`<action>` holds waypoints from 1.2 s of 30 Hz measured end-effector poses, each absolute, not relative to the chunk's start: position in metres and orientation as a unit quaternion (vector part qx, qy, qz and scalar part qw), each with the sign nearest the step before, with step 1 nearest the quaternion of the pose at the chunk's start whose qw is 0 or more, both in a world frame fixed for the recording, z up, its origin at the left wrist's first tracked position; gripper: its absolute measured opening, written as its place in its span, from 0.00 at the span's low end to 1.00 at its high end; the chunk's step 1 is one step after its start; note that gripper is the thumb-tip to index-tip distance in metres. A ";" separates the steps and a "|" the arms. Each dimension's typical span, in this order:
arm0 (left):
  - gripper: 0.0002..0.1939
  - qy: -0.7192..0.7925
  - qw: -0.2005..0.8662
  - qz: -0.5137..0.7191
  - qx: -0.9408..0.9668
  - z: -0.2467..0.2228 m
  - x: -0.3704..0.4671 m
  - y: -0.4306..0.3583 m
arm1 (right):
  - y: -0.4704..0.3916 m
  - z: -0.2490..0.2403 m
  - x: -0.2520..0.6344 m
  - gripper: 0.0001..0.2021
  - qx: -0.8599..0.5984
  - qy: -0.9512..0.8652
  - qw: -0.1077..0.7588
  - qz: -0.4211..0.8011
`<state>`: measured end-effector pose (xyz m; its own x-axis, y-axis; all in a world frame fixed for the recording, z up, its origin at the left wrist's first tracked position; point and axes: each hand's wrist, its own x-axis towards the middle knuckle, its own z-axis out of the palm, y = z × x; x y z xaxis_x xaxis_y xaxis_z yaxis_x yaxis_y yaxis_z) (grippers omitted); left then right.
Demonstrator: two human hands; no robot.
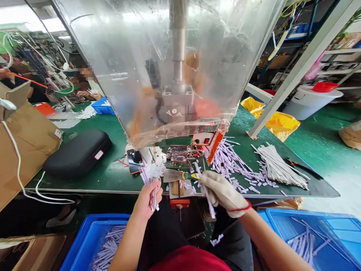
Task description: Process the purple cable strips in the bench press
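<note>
My bare left hand (pixel 150 196) is closed around a bunch of thin pale-lavender plastic sticks (pixel 146 176), their ends pointing up. My right hand (pixel 222 192), in a white glove with a red cuff, pinches a single lavender plastic stick (pixel 209 203), which slants down towards my lap. Between the hands lies a scraper (pixel 173 175) with a wide metal blade and a green-and-yellow handle, at the table's front edge. Just behind it is a small metal block (pixel 179 153) under a press cylinder (pixel 178 71). My fingers partly hide both grips.
A clear plastic guard (pixel 135 75) hangs in front of the press. Lavender sticks (pixel 228 160), white sticks (pixel 279 163) and pliers (pixel 301 167) lie at right. A black case (pixel 77 152) sits left. Blue bins (pixel 84 241) flank my legs. People sit at far left.
</note>
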<state>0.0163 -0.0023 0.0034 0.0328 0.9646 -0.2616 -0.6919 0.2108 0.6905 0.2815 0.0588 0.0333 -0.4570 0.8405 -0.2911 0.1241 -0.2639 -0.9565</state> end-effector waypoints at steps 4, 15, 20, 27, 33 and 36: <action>0.18 0.384 0.662 0.618 0.182 -0.002 0.012 -0.014 | 0.068 0.017 0.220 0.19 -0.454 -0.540 0.282 0.650; 0.21 0.435 0.641 0.612 0.158 -0.024 0.003 -0.028 | 0.095 -0.011 0.189 0.16 -0.472 -0.459 0.331 0.677; 0.19 0.428 0.644 0.611 0.171 -0.027 0.004 -0.028 | 0.098 -0.006 0.188 0.15 -0.463 -0.441 0.338 0.690; 0.19 0.471 0.625 0.575 0.238 -0.016 0.008 -0.026 | 0.097 -0.001 0.189 0.15 -0.488 -0.464 0.310 0.671; 0.17 0.537 0.582 0.479 0.379 -0.002 -0.001 -0.019 | 0.093 0.046 0.219 0.18 -0.477 -0.683 0.247 0.495; 0.17 0.529 0.589 0.403 0.459 0.009 -0.006 -0.015 | 0.084 0.069 0.228 0.14 -0.377 -0.772 0.188 0.475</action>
